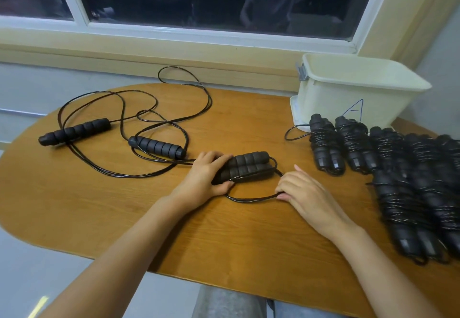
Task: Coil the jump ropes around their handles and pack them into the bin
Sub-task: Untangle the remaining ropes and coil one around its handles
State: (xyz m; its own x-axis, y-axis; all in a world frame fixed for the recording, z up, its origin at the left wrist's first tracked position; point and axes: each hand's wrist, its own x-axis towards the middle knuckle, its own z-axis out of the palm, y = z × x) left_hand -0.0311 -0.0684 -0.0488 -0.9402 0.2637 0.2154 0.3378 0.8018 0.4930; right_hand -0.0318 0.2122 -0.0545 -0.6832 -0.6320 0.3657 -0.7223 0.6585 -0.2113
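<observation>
Gripping paired handles (249, 165) in left hand (206, 175), right hand (306, 193) pinching cord loop (251, 199), loose rope (159, 145) sprawled leftward, coiled bundles (398, 173) fronting bin (348, 88)

Two arms and a strip of lap are all that shows of the person. The slim, smooth left forearm (129, 240) is bare along its whole visible length and narrows toward the wrist. The left hand (206, 175) is bare too, with slender fingers and a short, pale thumbnail. The right forearm (388, 268) is likewise uncovered. The right hand (311, 193) shows faint tendon ridges and knuckles across its back, and one pale, glossy fingernail (296, 167) reaches slightly past its fingertip. At the bottom edge, mottled light grey cloth (229, 302) covers the left thigh and smoother blue-grey cloth (298, 311) covers the right, with a dark gap between them.
</observation>
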